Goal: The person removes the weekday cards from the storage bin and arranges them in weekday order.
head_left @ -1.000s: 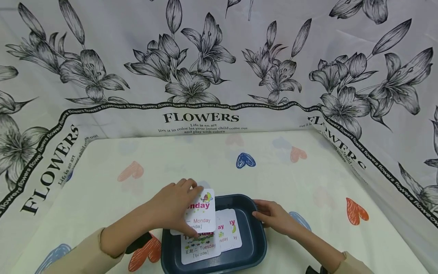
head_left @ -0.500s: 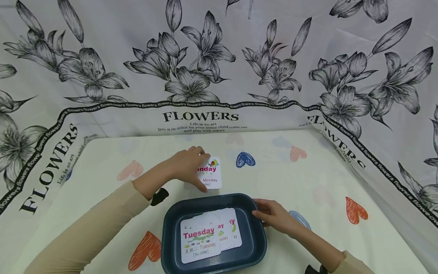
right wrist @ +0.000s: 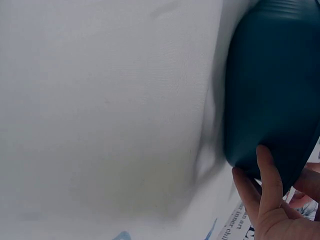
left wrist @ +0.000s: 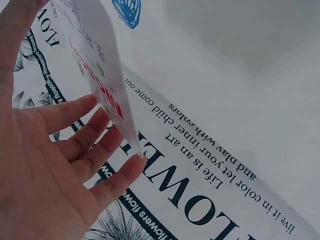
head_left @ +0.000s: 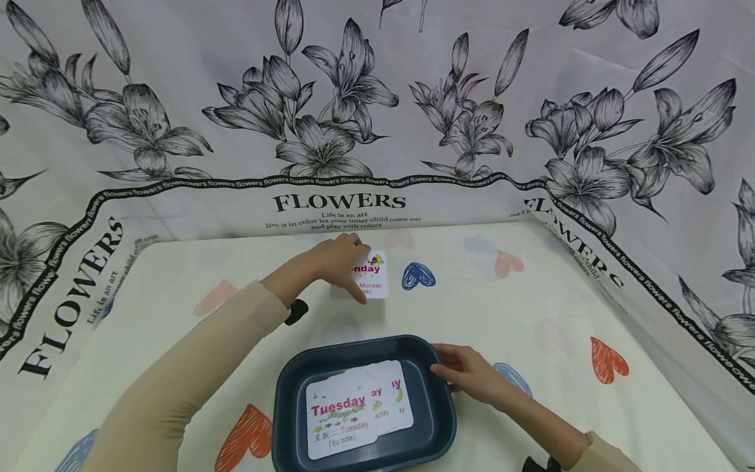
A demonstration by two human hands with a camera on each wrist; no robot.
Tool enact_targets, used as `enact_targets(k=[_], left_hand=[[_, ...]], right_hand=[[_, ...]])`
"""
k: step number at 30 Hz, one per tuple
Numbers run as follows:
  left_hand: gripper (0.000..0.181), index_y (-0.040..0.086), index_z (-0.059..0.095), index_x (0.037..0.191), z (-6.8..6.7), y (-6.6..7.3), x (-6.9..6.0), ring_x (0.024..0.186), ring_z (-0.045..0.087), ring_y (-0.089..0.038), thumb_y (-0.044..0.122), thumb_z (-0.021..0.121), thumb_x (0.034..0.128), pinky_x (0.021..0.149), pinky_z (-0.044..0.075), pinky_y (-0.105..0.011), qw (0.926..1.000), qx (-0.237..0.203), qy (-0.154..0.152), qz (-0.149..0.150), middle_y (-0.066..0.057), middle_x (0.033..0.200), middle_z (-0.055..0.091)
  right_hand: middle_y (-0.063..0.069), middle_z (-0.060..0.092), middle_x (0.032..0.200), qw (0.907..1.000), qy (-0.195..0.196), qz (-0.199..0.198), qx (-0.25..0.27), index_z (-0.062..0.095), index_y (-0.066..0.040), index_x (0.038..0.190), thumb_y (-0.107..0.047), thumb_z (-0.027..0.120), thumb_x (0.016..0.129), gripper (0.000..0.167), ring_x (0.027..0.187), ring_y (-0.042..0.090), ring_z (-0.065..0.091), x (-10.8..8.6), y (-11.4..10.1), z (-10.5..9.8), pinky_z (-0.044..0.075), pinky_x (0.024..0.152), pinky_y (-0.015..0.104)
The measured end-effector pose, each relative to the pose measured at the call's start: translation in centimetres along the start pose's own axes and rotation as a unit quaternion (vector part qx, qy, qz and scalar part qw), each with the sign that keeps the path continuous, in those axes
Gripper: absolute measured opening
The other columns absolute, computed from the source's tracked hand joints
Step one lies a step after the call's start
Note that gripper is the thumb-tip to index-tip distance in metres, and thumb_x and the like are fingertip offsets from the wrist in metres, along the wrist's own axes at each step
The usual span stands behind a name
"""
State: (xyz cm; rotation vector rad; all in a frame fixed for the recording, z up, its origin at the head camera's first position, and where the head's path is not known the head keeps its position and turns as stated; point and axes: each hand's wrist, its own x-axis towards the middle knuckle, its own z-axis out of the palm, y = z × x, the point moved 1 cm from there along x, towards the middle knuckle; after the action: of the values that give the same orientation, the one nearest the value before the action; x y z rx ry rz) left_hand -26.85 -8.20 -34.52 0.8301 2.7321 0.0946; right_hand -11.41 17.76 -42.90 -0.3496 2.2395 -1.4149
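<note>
Over the far part of the table, my left hand holds a white "Monday" word card by its edges, between thumb and fingertips. In the left wrist view the card is tilted, its printed face turned toward the palm. A dark blue tray stands near me, with several overlapping cards in it. The "Tuesday" card lies on top, partly covering the others. My right hand grips the tray's right end, its thumb at the rim. Fingers press the tray's outer wall in the right wrist view.
A pale tablecloth printed with hearts covers the table. A white cloth with black flower drawings rises behind it and along both sides. A blue heart print lies right of the held card.
My left hand has lifted the Monday card out of the tray and carried it away from me, toward the far edge. The right hand has stayed at the tray.
</note>
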Motion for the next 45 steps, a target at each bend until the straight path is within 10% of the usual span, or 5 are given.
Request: enact_targets(k=[25, 45], left_hand=[[0.103, 0.012, 0.033, 0.143, 2.2, 0.7, 9.9, 0.128, 0.032, -0.026, 0.053, 0.08, 0.0601, 0.109, 0.025, -0.042, 0.9989, -0.039, 0.003, -0.026, -0.009, 0.142, 0.034], [0.102, 0.015, 0.03, 0.145, 4.8, -1.0, 13.7, 0.131, 0.028, -0.026, 0.052, 0.078, 0.0629, 0.109, 0.023, -0.045, 0.9958, -0.051, -0.023, -0.072, -0.007, 0.145, 0.031]], right_hand=[[0.026, 0.054, 0.123, 1.0, 0.001, 0.006, -0.007, 0.044, 0.007, 0.132, -0.018, 0.055, 0.092, 0.048, 0.103, 0.037, 0.06, 0.1, 0.0, -0.3, 0.056, 0.063, 0.031], [0.025, 0.054, 0.124, 0.9996, 0.002, 0.02, 0.02, 0.043, 0.006, 0.133, -0.02, 0.056, 0.092, 0.05, 0.104, 0.036, 0.06, 0.1, 0.2, -0.1, 0.056, 0.064, 0.032]])
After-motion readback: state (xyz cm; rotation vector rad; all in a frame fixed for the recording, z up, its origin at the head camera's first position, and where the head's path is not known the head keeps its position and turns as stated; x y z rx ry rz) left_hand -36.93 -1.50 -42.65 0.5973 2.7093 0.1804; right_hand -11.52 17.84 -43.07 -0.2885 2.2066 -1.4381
